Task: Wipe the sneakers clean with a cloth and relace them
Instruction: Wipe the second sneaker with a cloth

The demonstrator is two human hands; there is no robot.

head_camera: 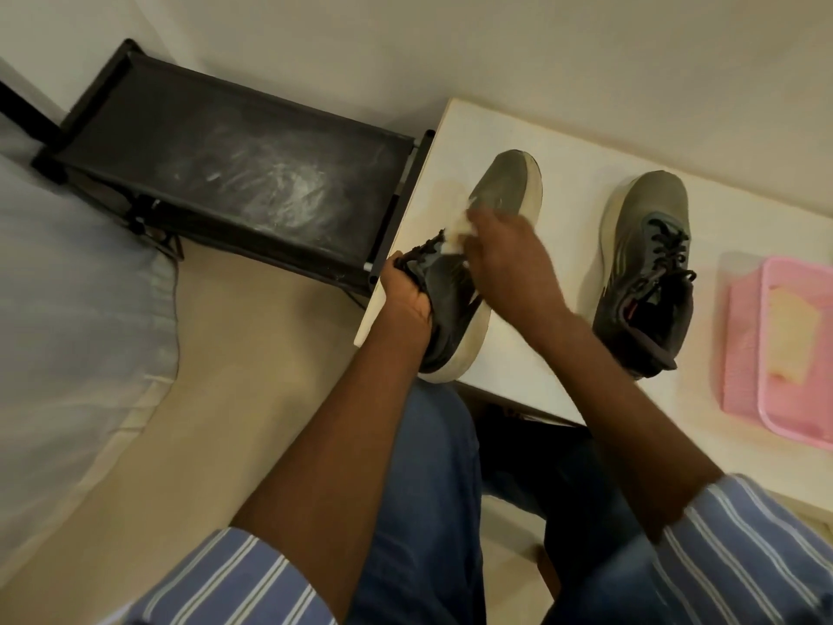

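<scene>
White table (pixel 563 173) edge: left hand (pixel 405 290) grips overhanging sneaker (pixel 455 281), right hand (pixel 509 250) presses cloth (pixel 455 234) (blurred).

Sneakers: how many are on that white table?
2. One sneaker lies at the table's left edge, held by the left hand; the other sneaker stands farther right. None seem hidden.

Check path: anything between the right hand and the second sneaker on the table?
Nothing visible. Only bare table lies between the right hand, wiping the left-held sneaker with a cloth, and the second sneaker. The pink tray sits beyond it.
</scene>
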